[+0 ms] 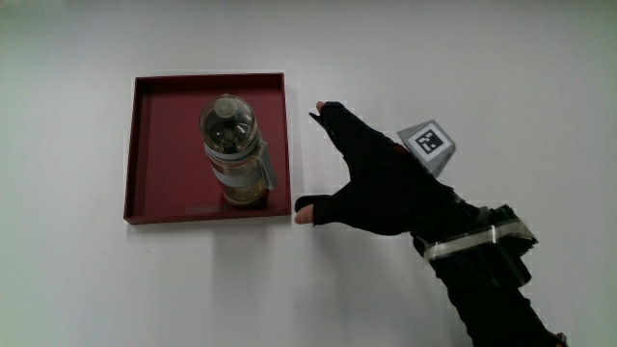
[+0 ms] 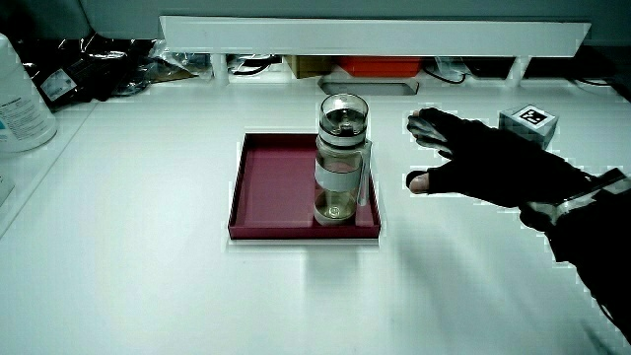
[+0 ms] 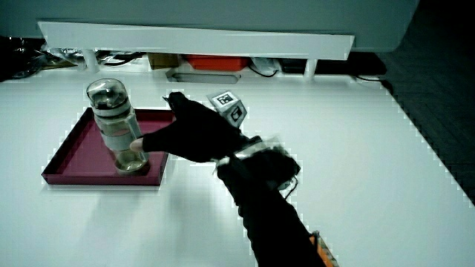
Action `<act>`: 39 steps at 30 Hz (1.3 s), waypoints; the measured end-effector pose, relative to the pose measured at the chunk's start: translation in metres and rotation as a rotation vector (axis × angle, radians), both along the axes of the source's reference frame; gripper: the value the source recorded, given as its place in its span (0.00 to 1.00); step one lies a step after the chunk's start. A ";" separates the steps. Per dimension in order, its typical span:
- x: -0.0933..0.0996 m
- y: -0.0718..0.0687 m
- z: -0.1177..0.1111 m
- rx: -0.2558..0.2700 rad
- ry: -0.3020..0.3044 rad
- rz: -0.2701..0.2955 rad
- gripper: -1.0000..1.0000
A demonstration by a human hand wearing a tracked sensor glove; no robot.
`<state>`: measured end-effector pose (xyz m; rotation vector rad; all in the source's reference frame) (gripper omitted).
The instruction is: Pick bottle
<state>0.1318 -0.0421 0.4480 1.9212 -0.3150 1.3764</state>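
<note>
On the white table [image 1: 87, 289] sits a shallow dark red square tray [image 1: 154, 145], with bare tabletop around it on every side, so there's lots of open room. Toward the low partition [image 2: 375, 35] there's some clutter underneath it, well apart from the tray. A big white container [image 2: 20, 99] shows at the table's edge in a side view, also nowhere near.

The bottle [image 1: 231, 149] stands upright inside the tray, near the tray wall closest to the hand. It's clear, with a rounded see-through cap, a pale grey band around the middle and a bit of yellowish-brown stuff at the base. A thin strap or clip hangs down its side.

The hand [image 1: 376, 178] is just outside the tray, beside that wall, hovering low over the bare table. Its fingers [image 1: 333, 116] are spread wide, thumb sticking out toward the tray's near corner, and it's got hold of nothing. The bottle and hand are near each other but not touching, with the tray rim between them. The patterned cube [image 1: 427, 143] sits on the back of the glove.
</note>
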 end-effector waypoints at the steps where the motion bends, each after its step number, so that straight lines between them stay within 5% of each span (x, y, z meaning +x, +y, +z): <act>1: -0.004 -0.002 0.003 -0.001 -0.022 -0.005 0.50; 14: -0.051 -0.008 0.050 -0.088 -0.092 -0.012 0.50; 19: -0.063 -0.006 0.068 -0.095 -0.091 0.001 0.50; 20: -0.065 -0.005 0.067 -0.047 -0.060 0.055 0.50; 21: -0.066 -0.006 0.074 -0.103 -0.101 0.017 0.50; 23: -0.068 -0.005 0.080 -0.120 -0.115 0.033 0.50; 24: -0.071 -0.004 0.077 -0.055 -0.068 0.078 0.50; 25: -0.073 -0.005 0.084 -0.122 -0.111 0.028 0.50; 26: -0.073 -0.003 0.085 -0.075 -0.063 0.077 0.50; 28: -0.076 -0.003 0.088 -0.068 -0.059 0.090 0.50; 32: -0.079 -0.001 0.088 -0.081 -0.070 0.088 0.50; 33: -0.081 0.000 0.092 -0.136 -0.117 0.035 0.50; 34: -0.080 0.001 0.094 -0.089 -0.070 0.097 0.50; 39: -0.079 0.003 0.097 -0.064 -0.077 0.125 0.50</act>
